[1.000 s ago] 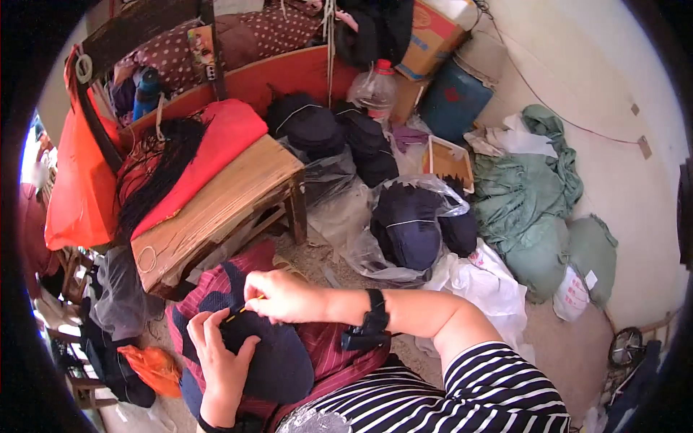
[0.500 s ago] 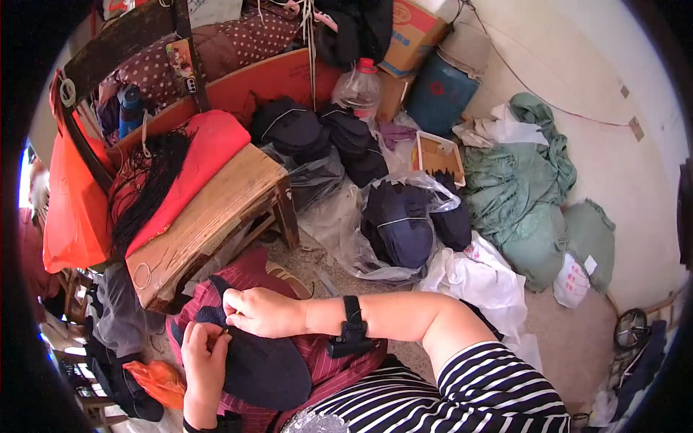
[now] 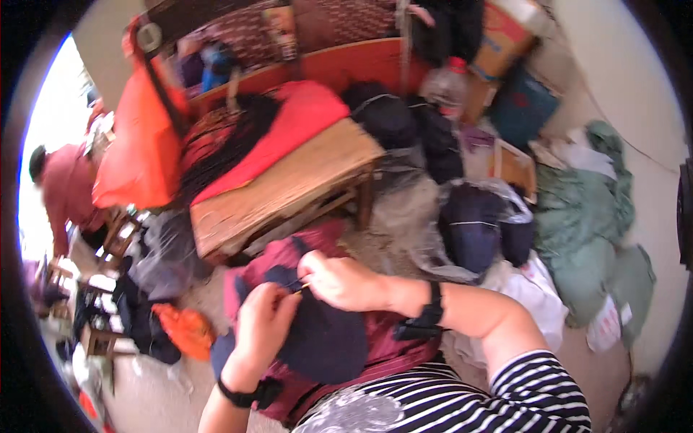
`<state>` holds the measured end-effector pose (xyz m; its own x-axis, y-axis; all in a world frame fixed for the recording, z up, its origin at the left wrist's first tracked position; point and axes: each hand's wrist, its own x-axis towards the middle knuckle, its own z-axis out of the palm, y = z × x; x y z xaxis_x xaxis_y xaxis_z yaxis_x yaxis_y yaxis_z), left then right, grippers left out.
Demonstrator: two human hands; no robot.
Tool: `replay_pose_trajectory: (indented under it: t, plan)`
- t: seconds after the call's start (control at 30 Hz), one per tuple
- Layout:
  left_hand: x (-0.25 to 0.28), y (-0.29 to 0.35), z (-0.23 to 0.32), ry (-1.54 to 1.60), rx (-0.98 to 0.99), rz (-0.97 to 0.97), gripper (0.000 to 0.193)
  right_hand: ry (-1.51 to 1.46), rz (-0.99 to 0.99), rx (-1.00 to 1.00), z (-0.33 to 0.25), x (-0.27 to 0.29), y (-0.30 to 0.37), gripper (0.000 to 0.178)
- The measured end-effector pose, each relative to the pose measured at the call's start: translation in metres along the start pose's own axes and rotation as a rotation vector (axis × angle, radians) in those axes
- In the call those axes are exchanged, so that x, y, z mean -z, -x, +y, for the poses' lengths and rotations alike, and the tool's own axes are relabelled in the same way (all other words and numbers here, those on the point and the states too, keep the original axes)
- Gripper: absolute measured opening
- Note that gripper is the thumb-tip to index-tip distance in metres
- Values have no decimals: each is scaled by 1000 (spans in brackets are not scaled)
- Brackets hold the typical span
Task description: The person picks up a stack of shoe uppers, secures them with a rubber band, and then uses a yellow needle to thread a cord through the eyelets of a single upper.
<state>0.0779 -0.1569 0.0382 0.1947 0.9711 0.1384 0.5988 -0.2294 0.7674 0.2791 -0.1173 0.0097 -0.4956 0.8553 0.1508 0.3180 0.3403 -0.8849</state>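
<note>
Far left, a person in a red top (image 3: 63, 193) can be seen bent over near some low wooden stools (image 3: 101, 317), well apart from the work. Next over, an orange-red cloth (image 3: 144, 155) is draped off a dark frame, and a low wooden desk (image 3: 285, 191) sits behind with red fabric laid across it.

In the middle, a dark navy piece of soft fabric (image 3: 325, 343) is kept on the lap, over a maroon cloth (image 3: 278, 256), probably so it stays flat and close. The left hand (image 3: 263, 325) is cupped on the fabric's edge, its grip closed loosely to steady it. The right hand (image 3: 339, 281) is pinched tight on a thin, pale needle-like thing (image 3: 301, 288); what it is exactly can't be told through the blur.

Further right, dark bundles in clear plastic bags (image 3: 476, 227) are piled on the floor, then green sacks (image 3: 585, 216) against the wall.
</note>
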Motion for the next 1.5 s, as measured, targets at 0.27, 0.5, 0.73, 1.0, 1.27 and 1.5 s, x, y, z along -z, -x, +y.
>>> replay_pose_trajectory:
  t: [0.27, 0.5, 0.73, 1.0, 1.27, 1.5]
  plan:
    - [5, 0, -7, -245, -224, -110, 31, 4, -109, -40, -14, 5, -2, 15]
    - [32, 11, -14, -242, -445, -171, 35, -71, -191, -128, -26, 7, -3, 12]
    - [37, 20, -22, -194, -498, -238, 37, -35, -169, -29, -21, 2, 3, 11]
    - [69, 43, -36, -131, -405, -295, 32, -99, -93, -90, -9, 12, 4, 9]
    - [55, 70, -21, -94, -241, -84, 26, -315, -50, -268, -16, 18, 7, 9]
    - [36, 61, -4, -96, -289, -83, 24, 125, -21, 623, -64, -3, 2, 41]
